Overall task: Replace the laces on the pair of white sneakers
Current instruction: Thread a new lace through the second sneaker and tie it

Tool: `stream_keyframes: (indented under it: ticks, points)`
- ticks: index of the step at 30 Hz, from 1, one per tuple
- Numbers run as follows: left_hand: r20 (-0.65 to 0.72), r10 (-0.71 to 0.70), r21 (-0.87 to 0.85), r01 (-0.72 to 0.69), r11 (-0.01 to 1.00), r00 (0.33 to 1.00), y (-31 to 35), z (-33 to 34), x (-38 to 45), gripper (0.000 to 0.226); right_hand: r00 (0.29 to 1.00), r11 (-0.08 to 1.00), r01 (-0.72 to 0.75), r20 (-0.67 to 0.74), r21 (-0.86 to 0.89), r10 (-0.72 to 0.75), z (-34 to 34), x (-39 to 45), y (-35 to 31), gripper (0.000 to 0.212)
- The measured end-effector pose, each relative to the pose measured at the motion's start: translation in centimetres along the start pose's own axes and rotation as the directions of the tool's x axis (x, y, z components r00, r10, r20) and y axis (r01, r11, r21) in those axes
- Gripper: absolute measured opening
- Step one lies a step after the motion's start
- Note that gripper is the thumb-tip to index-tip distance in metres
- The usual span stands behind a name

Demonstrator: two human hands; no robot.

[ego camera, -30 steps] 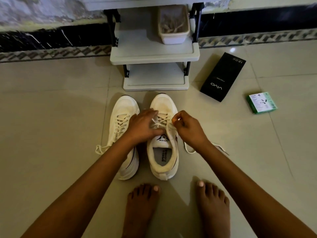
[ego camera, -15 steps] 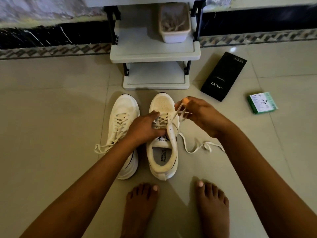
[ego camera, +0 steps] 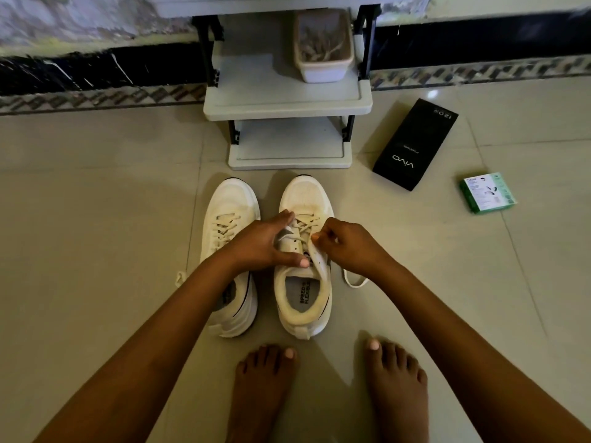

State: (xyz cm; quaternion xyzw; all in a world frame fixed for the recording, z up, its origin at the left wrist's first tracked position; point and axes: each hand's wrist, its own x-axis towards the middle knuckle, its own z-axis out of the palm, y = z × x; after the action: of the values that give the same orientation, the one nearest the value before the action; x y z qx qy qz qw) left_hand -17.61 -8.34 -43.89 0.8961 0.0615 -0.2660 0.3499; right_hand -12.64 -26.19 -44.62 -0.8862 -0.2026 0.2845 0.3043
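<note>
The lace of the right sneaker is pinched between the curled fingers of the right hand, near the upper eyelets on the shoe's right side. The left hand is placed on the same sneaker: its thumb is stretched over the tongue and its fingers are spread along the left side of the lacing, so the shoe is held between them. A loose loop of the lace is seen on the floor at about 4 o'clock from the right hand, just beside the wrist.

The left sneaker stands just beside the right one, at 9 o'clock from it, with the toe pointing away; its lacing is partly covered by the left forearm. Two bare feet are seen at 6 o'clock from the sneakers.

A grey shelf rack stands at 12 o'clock from the shoes, and a small tub is placed on its upper shelf. A black box lies at 2 o'clock, and a green box is further out to the right.
</note>
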Motion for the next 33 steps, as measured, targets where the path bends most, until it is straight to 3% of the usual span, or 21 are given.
stream_keyframes:
  ticks: [3, 4, 6, 8, 10, 11, 12, 17, 19, 21, 28, 33]
  points:
    - [-0.006, 0.014, 0.049, -0.014, 0.999, 1.000, -0.1, 0.0, 0.1, 0.100, 0.999, 0.999, 0.021, 0.037, -0.049, -0.019, 0.0, 0.1, 0.1, 0.020]
    - [-0.006, 0.016, 0.060, -0.015, 0.998, 1.000, 0.0, 0.1, 0.1, 0.100, 0.999, 1.000, 0.024, 0.049, -0.002, -0.024, -0.2, 0.0, 0.0, 0.019]
    - [-0.013, 0.025, 0.082, -0.024, 0.996, 1.000, 0.2, 0.2, 0.0, 0.100, 0.999, 0.961, 0.000, 0.045, 0.276, -0.013, -1.2, -0.5, -0.6, 0.019]
    - [-0.019, 0.027, 0.076, -0.025, 0.997, 0.999, 0.2, 0.1, 0.0, 0.100, 1.000, 0.798, 0.003, -0.020, 0.603, 0.011, -3.1, -1.1, -1.5, 0.023]
    - [-0.011, 0.021, 0.075, -0.020, 0.997, 1.000, 0.2, 0.0, 0.0, 0.101, 0.994, 0.538, 0.040, -0.089, 0.842, 0.065, -5.0, -1.4, -2.2, 0.027]
    - [-0.005, 0.019, 0.080, -0.018, 0.997, 1.000, 0.2, 0.1, 0.0, 0.101, 0.990, 0.440, 0.052, -0.103, 0.897, 0.093, -5.5, -1.5, -2.3, 0.028]
    - [-0.002, 0.016, 0.083, -0.016, 0.996, 1.000, 0.2, 0.0, 0.0, 0.101, 0.988, 0.418, 0.044, -0.101, 0.907, 0.115, -5.6, -1.4, -2.5, 0.028]
    - [-0.011, 0.019, 0.085, -0.018, 0.996, 1.000, 0.3, 0.2, -0.1, 0.100, 0.988, 0.608, -0.081, -0.015, 0.790, 0.152, -2.1, -1.2, -2.1, 0.023]
    - [-0.011, 0.011, 0.081, -0.010, 0.997, 1.000, 0.2, 0.2, 0.0, 0.100, 0.987, 0.806, -0.106, -0.035, 0.583, 0.155, -0.6, -0.7, -1.0, 0.019]
    - [-0.011, -0.002, 0.072, 0.003, 0.997, 1.000, 0.3, 0.2, 0.0, 0.099, 0.988, 0.918, -0.110, -0.056, 0.382, 0.142, 0.3, -0.4, 0.1, 0.017]
    - [-0.004, 0.007, 0.076, -0.007, 0.997, 1.000, 0.5, 0.1, -0.1, 0.096, 0.986, 0.984, 0.058, -0.164, 0.169, -0.030, 0.9, -0.4, 0.4, 0.024]
    - [-0.014, 0.006, 0.066, -0.005, 0.998, 1.000, 0.5, 0.2, -0.2, 0.092, 0.976, 0.998, 0.039, -0.214, 0.039, -0.030, 1.0, 0.1, 1.3, 0.023]
